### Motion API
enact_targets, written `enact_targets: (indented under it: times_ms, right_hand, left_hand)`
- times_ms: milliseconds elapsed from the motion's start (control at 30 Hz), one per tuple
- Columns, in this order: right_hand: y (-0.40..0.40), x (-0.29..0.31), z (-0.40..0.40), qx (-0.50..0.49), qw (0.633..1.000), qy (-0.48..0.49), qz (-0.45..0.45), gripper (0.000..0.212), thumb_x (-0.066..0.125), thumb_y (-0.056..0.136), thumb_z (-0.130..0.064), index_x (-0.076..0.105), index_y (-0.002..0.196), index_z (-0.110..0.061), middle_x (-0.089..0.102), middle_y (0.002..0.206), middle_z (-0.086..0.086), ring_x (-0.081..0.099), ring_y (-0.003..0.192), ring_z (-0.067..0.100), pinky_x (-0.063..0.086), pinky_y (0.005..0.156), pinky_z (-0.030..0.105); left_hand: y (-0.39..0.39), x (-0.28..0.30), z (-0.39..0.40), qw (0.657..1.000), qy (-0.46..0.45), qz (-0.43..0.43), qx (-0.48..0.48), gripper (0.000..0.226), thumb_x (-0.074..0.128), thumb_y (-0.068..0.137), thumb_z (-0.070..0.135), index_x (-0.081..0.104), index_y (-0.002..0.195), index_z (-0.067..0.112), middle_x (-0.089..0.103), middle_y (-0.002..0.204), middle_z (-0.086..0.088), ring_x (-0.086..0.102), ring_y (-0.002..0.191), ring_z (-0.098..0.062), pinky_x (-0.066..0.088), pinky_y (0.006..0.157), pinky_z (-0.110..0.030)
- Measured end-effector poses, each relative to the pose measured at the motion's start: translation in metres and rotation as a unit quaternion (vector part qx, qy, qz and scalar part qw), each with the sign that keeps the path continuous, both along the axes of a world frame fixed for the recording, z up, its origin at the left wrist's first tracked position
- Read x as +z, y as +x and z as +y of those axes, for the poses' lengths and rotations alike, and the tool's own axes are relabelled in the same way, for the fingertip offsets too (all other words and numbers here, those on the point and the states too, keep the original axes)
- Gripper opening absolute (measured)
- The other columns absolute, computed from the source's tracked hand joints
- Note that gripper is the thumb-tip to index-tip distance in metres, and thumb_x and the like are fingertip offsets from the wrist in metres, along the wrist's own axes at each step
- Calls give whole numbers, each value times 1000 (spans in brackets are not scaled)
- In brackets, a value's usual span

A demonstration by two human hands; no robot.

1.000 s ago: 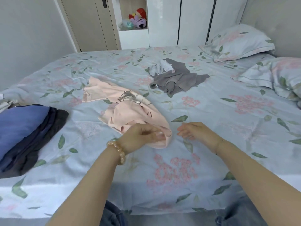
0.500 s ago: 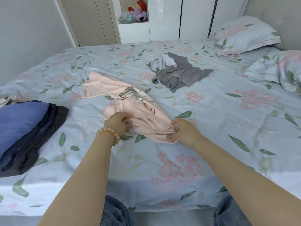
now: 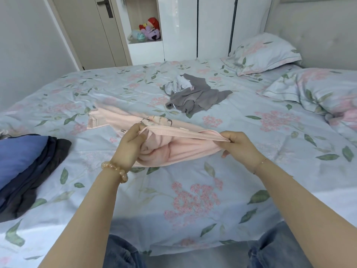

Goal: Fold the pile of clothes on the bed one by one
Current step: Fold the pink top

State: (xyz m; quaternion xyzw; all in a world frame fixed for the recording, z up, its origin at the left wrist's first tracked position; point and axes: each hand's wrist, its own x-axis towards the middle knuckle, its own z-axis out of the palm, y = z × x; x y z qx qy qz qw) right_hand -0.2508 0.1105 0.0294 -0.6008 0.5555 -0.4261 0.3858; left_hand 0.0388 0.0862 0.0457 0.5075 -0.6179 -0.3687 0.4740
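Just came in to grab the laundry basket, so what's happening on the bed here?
A person is folding clothes. The left hand and right hand each pinch an end of the hem of a pale pink cotton garment, stretching it taut just above the floral bedsheet. A crumpled grey garment waits farther back, and a stack of folded dark blue clothes sits at the left.

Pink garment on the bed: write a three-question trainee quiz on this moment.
1. True or false: both hands grip the pink garment.
2. Which lies beyond the pink garment? A) grey garment B) dark folded stack C) pillow
3. Fill in: the left hand wears a ____ bracelet on its wrist; the right hand holds the hem's other end.

Key: 1 true; 2 A; 3 beaded
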Motion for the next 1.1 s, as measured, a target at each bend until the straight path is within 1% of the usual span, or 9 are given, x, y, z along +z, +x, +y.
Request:
enact_targets:
  times_ms: [100,233,333,400,467,533,833,967,1100]
  right_hand:
    - [-19,11,25,4,996,17,-91,18,52,95,1,70,101,0,62,81,5,53,62,6,46,48,21]
    - [-48,45,40,1,978,69,-198,15,55,96,-10,68,100,-6,47,58,-2,32,44,10,15,42,21]
    - [-76,100,28,-40,956,66,-284,9,58,95,-11,64,99,-6,65,73,-1,60,47,11,40,36,18]
    - [-97,141,12,-66,926,39,-369,21,59,94,-7,56,114,0,69,101,8,74,76,25,60,57,27]
    - [-118,184,-1,-93,906,-11,-414,19,55,95,0,53,113,4,60,111,16,74,78,29,61,63,29]
    - [-135,228,-8,-109,899,-59,-420,2,53,95,2,55,95,1,59,98,17,72,70,25,61,65,28]
    - [-198,399,6,-161,873,-243,-391,20,57,91,6,62,82,-11,66,74,-1,64,63,4,54,60,13]
    - [-224,448,12,-191,875,-298,-331,19,52,95,0,62,85,-13,61,83,1,62,76,8,52,66,14]
    - [-233,465,13,-247,908,-271,-203,20,53,95,-15,59,76,-18,50,74,-1,48,67,7,42,64,18]
  left_hand:
    - [-13,24,14,999,-5,17,-31,17,55,93,16,51,78,8,44,70,1,41,68,-8,33,61,-21]
    - [-34,81,15,996,-39,-46,-71,15,58,91,21,55,77,16,48,70,3,42,67,-9,33,62,-24]
    - [-57,143,10,988,-87,-109,-72,14,61,92,25,56,80,19,49,70,5,43,67,-9,35,62,-21]
    - [-74,187,6,974,-145,-165,-62,13,62,92,26,58,82,18,53,72,7,46,67,-6,36,59,-13]
    - [-92,230,2,958,-191,-212,-44,19,64,90,32,61,86,13,56,76,6,49,69,-7,36,58,-12]
    - [-111,271,1,944,-214,-251,-20,27,62,90,37,62,90,10,58,79,3,50,71,-9,35,58,-11]
    - [-178,395,18,883,-312,-346,-56,55,82,71,38,48,113,26,54,95,8,53,90,-16,38,69,-24]
    - [-204,414,21,915,-329,-217,-88,33,75,79,38,56,99,20,64,88,6,58,78,-10,41,63,-20]
    - [-217,414,21,950,-274,-79,-126,52,57,93,45,54,90,-7,46,71,-7,41,66,-17,30,57,-28]
